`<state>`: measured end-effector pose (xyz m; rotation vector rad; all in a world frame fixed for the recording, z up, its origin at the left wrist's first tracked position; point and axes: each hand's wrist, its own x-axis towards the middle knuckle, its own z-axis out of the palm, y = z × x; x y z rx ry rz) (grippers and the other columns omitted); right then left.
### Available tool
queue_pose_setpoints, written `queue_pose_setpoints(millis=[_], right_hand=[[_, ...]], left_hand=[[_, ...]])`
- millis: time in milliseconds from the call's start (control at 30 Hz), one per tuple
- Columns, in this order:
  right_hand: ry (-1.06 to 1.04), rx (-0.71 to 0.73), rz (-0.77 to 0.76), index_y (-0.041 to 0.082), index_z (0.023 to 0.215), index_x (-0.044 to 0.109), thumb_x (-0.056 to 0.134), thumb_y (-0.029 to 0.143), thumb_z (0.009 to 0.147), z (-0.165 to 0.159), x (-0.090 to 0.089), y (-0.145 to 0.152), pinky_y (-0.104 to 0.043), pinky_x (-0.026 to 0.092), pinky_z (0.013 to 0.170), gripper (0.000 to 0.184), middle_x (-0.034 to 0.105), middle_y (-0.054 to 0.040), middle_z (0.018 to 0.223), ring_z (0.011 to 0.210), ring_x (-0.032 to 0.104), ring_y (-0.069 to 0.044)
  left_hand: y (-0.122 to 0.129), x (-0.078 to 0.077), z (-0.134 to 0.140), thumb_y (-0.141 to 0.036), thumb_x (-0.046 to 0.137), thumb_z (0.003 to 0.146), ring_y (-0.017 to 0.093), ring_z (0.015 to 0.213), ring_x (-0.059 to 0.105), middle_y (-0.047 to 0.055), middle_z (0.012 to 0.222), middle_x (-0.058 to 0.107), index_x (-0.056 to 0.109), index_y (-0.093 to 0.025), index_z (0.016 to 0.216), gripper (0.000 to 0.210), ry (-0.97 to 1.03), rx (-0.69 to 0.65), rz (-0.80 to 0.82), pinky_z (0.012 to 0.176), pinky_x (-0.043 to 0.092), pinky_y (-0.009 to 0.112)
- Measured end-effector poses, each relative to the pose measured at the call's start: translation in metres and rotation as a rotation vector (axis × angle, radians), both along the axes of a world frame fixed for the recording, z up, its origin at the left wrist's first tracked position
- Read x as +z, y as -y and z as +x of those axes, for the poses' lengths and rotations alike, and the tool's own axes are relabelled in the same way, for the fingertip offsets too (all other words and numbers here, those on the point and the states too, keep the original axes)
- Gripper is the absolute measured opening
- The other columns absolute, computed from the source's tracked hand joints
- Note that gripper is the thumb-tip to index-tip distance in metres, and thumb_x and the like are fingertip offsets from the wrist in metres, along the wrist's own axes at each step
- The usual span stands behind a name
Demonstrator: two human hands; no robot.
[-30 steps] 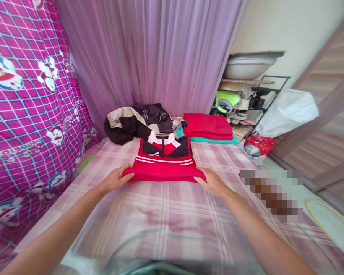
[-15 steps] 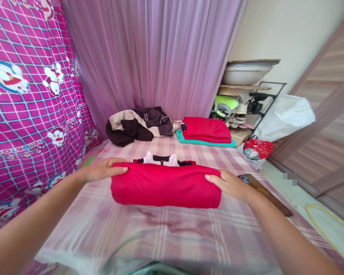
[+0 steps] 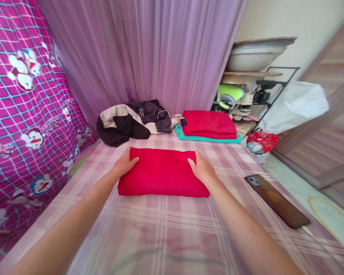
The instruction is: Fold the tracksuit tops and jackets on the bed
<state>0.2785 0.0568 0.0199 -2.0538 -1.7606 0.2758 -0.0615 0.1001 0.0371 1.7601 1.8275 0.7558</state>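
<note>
A red collared shirt [image 3: 163,173] lies folded into a flat rectangle on the checked bedsheet [image 3: 166,225]. My left hand [image 3: 126,164] grips its far left corner, thumb on top and the other fingers hidden behind the edge. At the far right corner my right hand [image 3: 201,166] holds on in the same way. The shirt's collar does not show now. Behind it sits a folded red garment [image 3: 209,124] on a teal folded one [image 3: 189,136]. A loose heap of dark and beige clothes [image 3: 132,122] lies at the back left.
A phone [image 3: 276,200] with a white cable lies near the right edge of the bed. Purple curtains [image 3: 160,53] hang behind, and a pink cartoon-print cloth [image 3: 14,107] hangs at left. A rack [image 3: 283,89] with shoes and basins stands back right, beside a white bag [image 3: 298,105].
The rolled-over red shirt now lies flat, its collar folded out of sight. Both my hands have moved inward along with it. The view has shifted slightly, showing more of the phone.
</note>
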Motion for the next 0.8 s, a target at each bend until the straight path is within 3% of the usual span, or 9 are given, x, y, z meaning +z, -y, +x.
queue_pose_setpoints(millis=[133,233,367,467,533,633,733,800], right_hand=[[0.097,0.030,-0.019,0.019,0.142,0.049,0.039,0.047,0.096,0.008,-0.006,0.005,-0.043,0.051,0.080,0.054,0.074,-0.0150,0.099,0.091,0.071,-0.031],[0.144,0.036,-0.040,0.017,0.142,0.048,0.045,0.045,0.094,0.007,0.013,0.006,-0.047,0.049,0.086,0.056,0.070,-0.0191,0.111,0.102,0.067,-0.034],[0.106,0.164,0.256,0.019,0.145,0.042,0.041,0.040,0.096,-0.034,0.052,-0.006,-0.053,0.037,0.104,0.054,0.049,-0.0177,0.145,0.132,0.045,-0.035],[0.022,0.278,0.330,0.019,0.146,0.040,0.031,0.038,0.100,-0.080,0.062,-0.021,-0.053,0.029,0.111,0.051,0.041,-0.0148,0.152,0.139,0.036,-0.031],[0.026,0.300,0.259,0.021,0.144,0.042,0.029,0.038,0.101,-0.101,0.051,-0.028,-0.055,0.024,0.112,0.048,0.042,-0.0121,0.152,0.140,0.035,-0.029],[0.073,0.280,0.061,0.020,0.137,0.052,0.029,0.040,0.101,-0.110,0.020,-0.028,-0.058,0.021,0.112,0.047,0.052,-0.0133,0.144,0.134,0.042,-0.030],[0.105,0.265,0.009,0.017,0.137,0.052,0.026,0.043,0.101,-0.106,-0.001,-0.023,-0.056,0.019,0.113,0.052,0.054,-0.0147,0.142,0.133,0.044,-0.030],[0.122,0.256,-0.011,0.018,0.140,0.050,0.024,0.044,0.101,-0.104,-0.001,-0.021,-0.054,0.019,0.113,0.054,0.052,-0.0137,0.144,0.134,0.043,-0.029]], left_hand=[[0.005,0.000,-0.009,-0.045,0.065,0.077,0.034,0.131,0.050,0.019,0.149,0.046,0.027,-0.015,0.151,0.089,-0.133,-0.025,-0.103,0.108,0.040,0.043],[0.005,0.016,-0.005,-0.043,0.065,0.077,0.037,0.134,0.046,0.020,0.152,0.040,0.027,-0.015,0.152,0.089,-0.289,-0.022,-0.050,0.109,0.038,0.046],[0.001,0.037,0.033,-0.043,0.049,0.088,0.034,0.140,0.037,0.013,0.154,0.039,0.050,-0.023,0.139,0.055,-0.431,-0.141,0.217,0.115,0.026,0.052],[0.001,0.028,0.073,-0.041,0.038,0.094,0.035,0.137,0.040,0.011,0.145,0.052,0.062,-0.027,0.125,0.042,-0.458,-0.189,0.195,0.115,0.011,0.065],[0.003,0.011,0.090,-0.041,0.037,0.094,0.037,0.137,0.041,0.011,0.143,0.054,0.061,-0.027,0.128,0.043,-0.476,-0.194,0.153,0.114,0.008,0.068],[0.009,-0.011,0.097,-0.039,0.036,0.094,0.036,0.139,0.037,0.012,0.146,0.051,0.055,-0.027,0.135,0.047,-0.481,-0.193,0.155,0.115,0.007,0.066],[0.012,-0.017,0.094,-0.039,0.035,0.095,0.036,0.140,0.036,0.013,0.148,0.049,0.053,-0.025,0.138,0.049,-0.503,-0.197,0.149,0.115,0.009,0.065],[0.012,-0.015,0.093,-0.039,0.032,0.096,0.033,0.140,0.037,0.011,0.149,0.049,0.052,-0.025,0.139,0.049,-0.556,-0.192,0.138,0.115,0.012,0.064]])
